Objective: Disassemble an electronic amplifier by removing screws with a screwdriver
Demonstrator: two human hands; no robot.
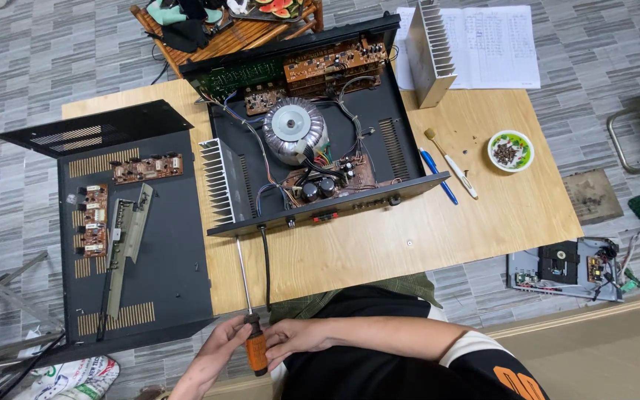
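both hands (261,342) — on screwdriver (250,311)

An orange handle with a black collar is seen on the screwdriver (255,342). The amplifier chassis (312,126) is black, with brown and green circuit boards and a silver toroidal transformer (295,130) inside. The table (379,244) is of pale wood grain. The removed cover (138,244) at its left edge is black with rows of slots. A finned silver heatsink (430,52) stands near the far right corner. A white bowl (511,150) with a green inside and a blue pen (437,175) are seen towards the right edge.
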